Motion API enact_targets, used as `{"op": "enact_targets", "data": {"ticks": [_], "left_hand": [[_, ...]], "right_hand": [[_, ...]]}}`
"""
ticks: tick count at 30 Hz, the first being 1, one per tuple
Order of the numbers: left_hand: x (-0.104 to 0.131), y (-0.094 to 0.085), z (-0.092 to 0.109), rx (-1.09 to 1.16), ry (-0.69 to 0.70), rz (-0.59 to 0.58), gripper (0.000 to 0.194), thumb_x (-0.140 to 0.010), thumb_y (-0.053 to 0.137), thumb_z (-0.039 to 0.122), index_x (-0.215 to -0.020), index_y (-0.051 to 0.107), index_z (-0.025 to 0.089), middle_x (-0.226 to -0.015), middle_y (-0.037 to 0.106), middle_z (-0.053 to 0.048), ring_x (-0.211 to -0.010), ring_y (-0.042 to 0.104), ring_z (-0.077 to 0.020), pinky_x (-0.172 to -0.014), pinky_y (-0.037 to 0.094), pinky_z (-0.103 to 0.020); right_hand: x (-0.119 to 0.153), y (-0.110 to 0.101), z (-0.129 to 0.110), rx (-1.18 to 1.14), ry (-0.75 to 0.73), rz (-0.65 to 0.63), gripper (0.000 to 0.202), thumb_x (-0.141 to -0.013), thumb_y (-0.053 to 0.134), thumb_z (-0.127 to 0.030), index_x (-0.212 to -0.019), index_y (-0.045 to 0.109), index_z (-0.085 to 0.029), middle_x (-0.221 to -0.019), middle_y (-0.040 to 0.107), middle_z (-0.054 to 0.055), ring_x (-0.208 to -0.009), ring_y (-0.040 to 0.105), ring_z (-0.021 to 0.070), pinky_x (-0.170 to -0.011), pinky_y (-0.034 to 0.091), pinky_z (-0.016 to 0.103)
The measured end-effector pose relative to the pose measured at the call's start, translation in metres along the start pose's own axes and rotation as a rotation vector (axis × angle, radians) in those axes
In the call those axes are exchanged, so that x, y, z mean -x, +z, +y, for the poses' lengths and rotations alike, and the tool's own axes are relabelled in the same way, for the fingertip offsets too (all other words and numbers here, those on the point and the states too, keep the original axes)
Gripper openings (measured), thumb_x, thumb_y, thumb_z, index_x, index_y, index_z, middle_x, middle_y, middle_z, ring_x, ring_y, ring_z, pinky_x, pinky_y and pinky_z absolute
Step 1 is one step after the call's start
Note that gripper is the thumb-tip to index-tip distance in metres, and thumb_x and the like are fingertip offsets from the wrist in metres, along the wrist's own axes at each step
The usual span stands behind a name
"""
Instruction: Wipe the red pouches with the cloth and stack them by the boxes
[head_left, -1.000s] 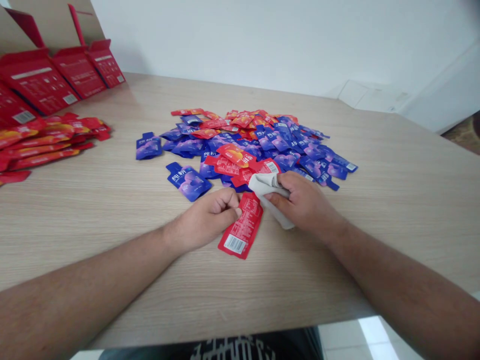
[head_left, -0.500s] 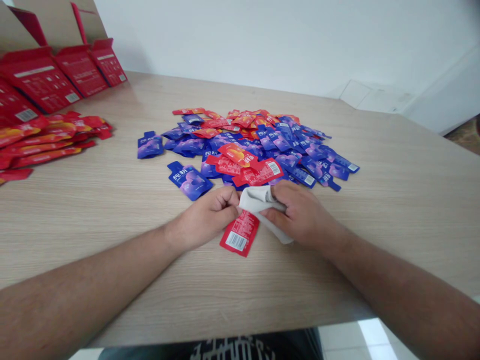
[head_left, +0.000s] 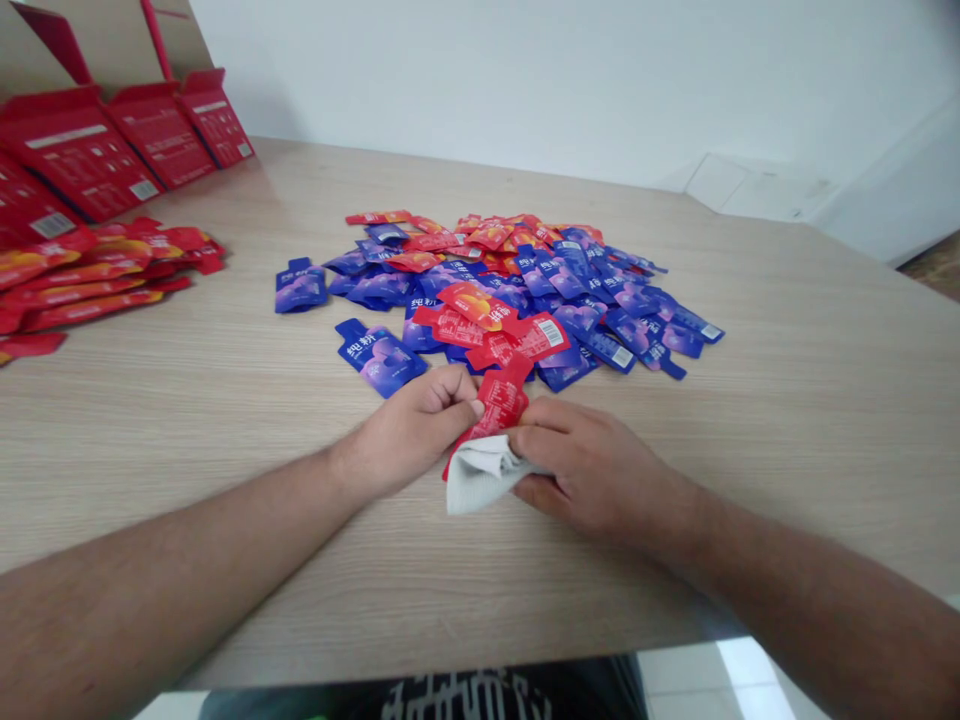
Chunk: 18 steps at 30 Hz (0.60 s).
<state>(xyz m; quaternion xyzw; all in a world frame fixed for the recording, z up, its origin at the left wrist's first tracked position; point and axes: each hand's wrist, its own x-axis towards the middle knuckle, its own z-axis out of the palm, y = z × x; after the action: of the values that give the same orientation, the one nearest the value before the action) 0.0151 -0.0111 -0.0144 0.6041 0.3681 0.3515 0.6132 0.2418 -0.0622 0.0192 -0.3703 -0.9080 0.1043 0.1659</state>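
A red pouch (head_left: 501, 400) with small white print lies between my hands, its narrow spout end pointing away from me. My left hand (head_left: 420, 425) is closed, pinching the pouch's left edge between thumb and fingers. My right hand (head_left: 577, 460) grips a folded white cloth (head_left: 484, 475), which lies over the pouch's near end and hides it. Just beyond my hands is a heap of blue pouches (head_left: 379, 290) and red pouches (head_left: 525, 340). One blue pouch (head_left: 381, 360) rests close to my left fingers.
Red printed boxes (head_left: 82, 155) with raised flaps stand at the back left of the wooden table (head_left: 300, 580). A stack of red-orange pouches (head_left: 97, 270) lies before them. A white wall (head_left: 487, 90) runs behind the table.
The cloth in my right hand has moved from the pouch's far spout end down to its near end. My left hand has stayed at the pouch's left side.
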Motion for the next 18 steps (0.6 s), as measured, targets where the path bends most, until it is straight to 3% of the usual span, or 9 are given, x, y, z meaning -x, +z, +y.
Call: {"op": "enact_targets", "data": {"ticks": [6, 12, 18], "left_hand": [[0.000, 0.001, 0.000, 0.004, -0.007, 0.018, 0.020, -0.089, 0.068, 0.032, -0.080, 0.055, 0.019, -0.068, 0.056, 0.003, -0.055, 0.047, -0.0091, -0.052, 0.038, -0.022], [-0.001, -0.001, -0.001, -0.036, 0.011, 0.066, 0.020, -0.087, 0.069, 0.030, -0.079, 0.054, 0.019, -0.070, 0.057, 0.003, -0.058, 0.049, -0.0100, -0.054, 0.039, -0.022], [-0.001, 0.001, 0.000, 0.012, -0.009, 0.071, 0.021, -0.088, 0.068, 0.032, -0.080, 0.054, 0.019, -0.067, 0.056, 0.004, -0.055, 0.047, -0.0092, -0.052, 0.038, -0.022]], "right_hand": [[0.000, 0.000, 0.001, 0.031, 0.146, 0.128, 0.011, -0.094, 0.066, -0.025, -0.100, 0.058, -0.020, -0.101, 0.064, 0.007, -0.090, 0.060, 0.0224, -0.079, 0.048, 0.035], [0.000, 0.005, -0.014, -0.010, -0.074, -0.066, 0.006, -0.094, 0.066, -0.023, -0.100, 0.063, -0.023, -0.101, 0.068, 0.004, -0.091, 0.061, 0.0198, -0.079, 0.048, 0.033], [0.000, 0.002, 0.001, 0.000, 0.108, 0.120, 0.013, -0.093, 0.066, -0.025, -0.103, 0.060, -0.020, -0.105, 0.065, 0.009, -0.092, 0.060, 0.0223, -0.081, 0.049, 0.036]]}}
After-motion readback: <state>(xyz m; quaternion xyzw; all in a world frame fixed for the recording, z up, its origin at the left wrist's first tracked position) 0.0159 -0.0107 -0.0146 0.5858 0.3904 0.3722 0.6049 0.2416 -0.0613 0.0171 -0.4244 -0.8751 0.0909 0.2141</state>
